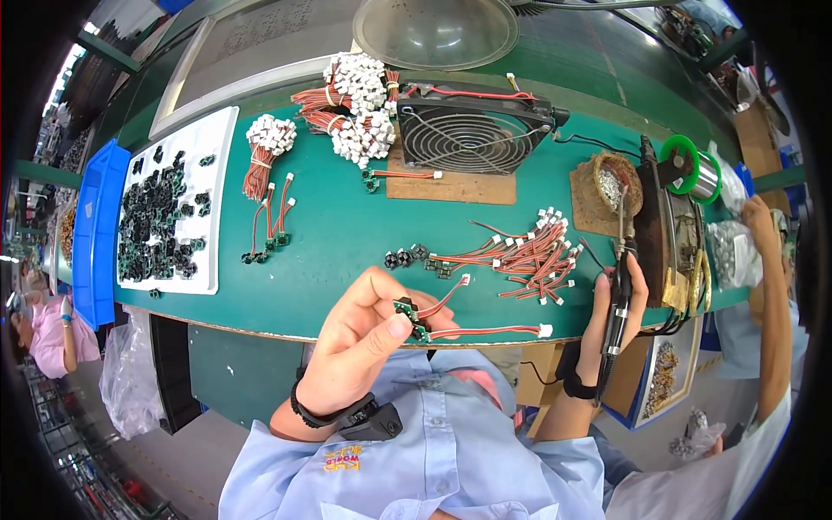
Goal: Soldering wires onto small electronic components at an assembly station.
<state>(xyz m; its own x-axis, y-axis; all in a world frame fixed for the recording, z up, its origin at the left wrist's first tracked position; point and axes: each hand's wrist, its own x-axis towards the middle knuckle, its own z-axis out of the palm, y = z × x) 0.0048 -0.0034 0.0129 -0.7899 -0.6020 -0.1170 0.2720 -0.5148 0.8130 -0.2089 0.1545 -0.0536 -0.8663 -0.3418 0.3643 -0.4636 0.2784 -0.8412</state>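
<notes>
Between the thumb and fingers of my left hand (360, 338) are pinched small green-and-black circuit boards (404, 308). Two red-and-white wire leads (490, 331) with white plugs run from them to the right. My right hand (639, 290) is closed around a soldering iron (619, 299) with a black handle. Its metal tip points away from me, at the round brown bowl (631, 204) holding silvery bits; whether it touches them I cannot tell. A pile of wired boards (520, 256) lies on the green bench between my hands and the fan.
Bundled wires with white plugs (362, 139) lie beside a black fan (472, 134). At left stand a white tray (224, 173) of small black parts and a blue bin (94, 234). A green solder spool (680, 165) is at right, near another person's arm (771, 303).
</notes>
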